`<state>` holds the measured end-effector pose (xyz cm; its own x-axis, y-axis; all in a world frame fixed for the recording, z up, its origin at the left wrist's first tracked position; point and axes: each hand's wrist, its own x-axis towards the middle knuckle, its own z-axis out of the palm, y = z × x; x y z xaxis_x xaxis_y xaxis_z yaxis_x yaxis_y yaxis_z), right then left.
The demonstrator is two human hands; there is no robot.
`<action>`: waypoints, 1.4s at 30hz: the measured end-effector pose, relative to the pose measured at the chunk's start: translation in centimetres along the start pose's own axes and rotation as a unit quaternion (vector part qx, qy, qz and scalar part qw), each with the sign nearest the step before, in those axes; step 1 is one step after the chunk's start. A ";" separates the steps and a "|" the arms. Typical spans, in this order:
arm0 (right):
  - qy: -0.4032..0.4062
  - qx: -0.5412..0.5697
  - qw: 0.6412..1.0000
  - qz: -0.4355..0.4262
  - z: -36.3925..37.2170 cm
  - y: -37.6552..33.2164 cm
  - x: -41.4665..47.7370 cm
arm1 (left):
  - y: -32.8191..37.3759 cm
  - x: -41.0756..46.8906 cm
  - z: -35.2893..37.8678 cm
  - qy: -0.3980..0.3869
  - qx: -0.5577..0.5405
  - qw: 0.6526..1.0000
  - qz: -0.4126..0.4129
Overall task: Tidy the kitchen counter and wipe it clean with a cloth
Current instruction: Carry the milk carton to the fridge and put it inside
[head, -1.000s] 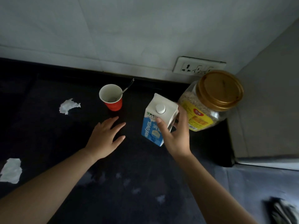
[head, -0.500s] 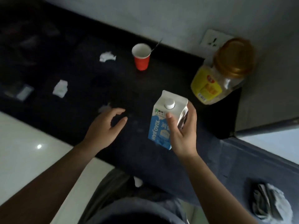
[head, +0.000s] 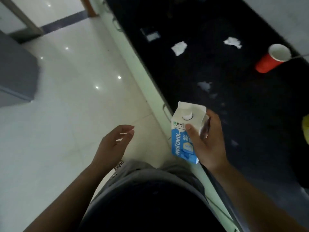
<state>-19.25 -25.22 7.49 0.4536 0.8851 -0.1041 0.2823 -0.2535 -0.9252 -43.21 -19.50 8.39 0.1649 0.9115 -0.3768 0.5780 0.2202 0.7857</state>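
One carton [head: 181, 139], upright, clasped in right grip [head: 209, 144], thumb on front, fingers behind, above desk [head: 250, 114] edge. Left grip [head: 112, 146] spread, empty, over floor [head: 75, 114]. Red cup [head: 270, 59] and scraps [head: 179, 48] on desk.

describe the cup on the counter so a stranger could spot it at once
Find the long black kitchen counter on the right. Near its wall side stands a red paper cup with a white inside and a thin metal handle jutting out. It's the only red thing among white paper scraps.
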 end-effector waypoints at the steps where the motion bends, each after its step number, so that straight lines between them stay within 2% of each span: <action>1: -0.018 -0.005 1.000 -0.002 1.4 -0.5 -0.1 | -1.0 -0.3 -1.3 0.017 -0.010 1.000 -0.005; 4: -0.069 -0.016 0.997 -0.014 6.6 -2.5 -0.7 | -3.9 -1.3 -5.6 0.053 -0.026 0.998 -0.014; 8: -0.129 -0.076 0.985 -0.089 15.3 -6.0 -2.1 | -9.4 -2.9 -13.2 0.102 -0.026 0.994 -0.036; 12: -0.195 -0.082 0.966 -0.147 25.6 -9.5 -3.2 | -15.5 -4.4 -20.4 0.163 -0.024 0.984 -0.070; 17: -0.285 -0.088 0.932 -0.204 37.1 -13.6 -4.7 | -21.3 -6.8 -27.2 0.238 -0.067 0.959 -0.136; 24: -0.402 -0.093 0.878 -0.244 48.8 -17.2 -5.3 | -26.8 -8.6 -33.1 0.322 -0.115 0.915 -0.214; 29: -0.440 -0.092 0.861 -0.236 57.6 -19.9 -2.3 | -29.6 -4.5 -38.7 0.350 -0.134 0.896 -0.240; 34: -0.453 -0.089 0.855 -0.237 67.4 -25.0 3.8 | -30.8 3.1 -47.8 0.376 -0.131 0.885 -0.241; 42: -0.427 -0.102 0.863 -0.251 78.8 -32.0 13.1 | -31.3 14.5 -59.9 0.389 -0.155 0.876 -0.239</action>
<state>-88.98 25.23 7.00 -0.5330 0.8459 -0.0206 0.4446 0.2593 -0.8574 -106.78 7.66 7.74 -0.7003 0.6248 -0.3453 0.1685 0.6147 0.7706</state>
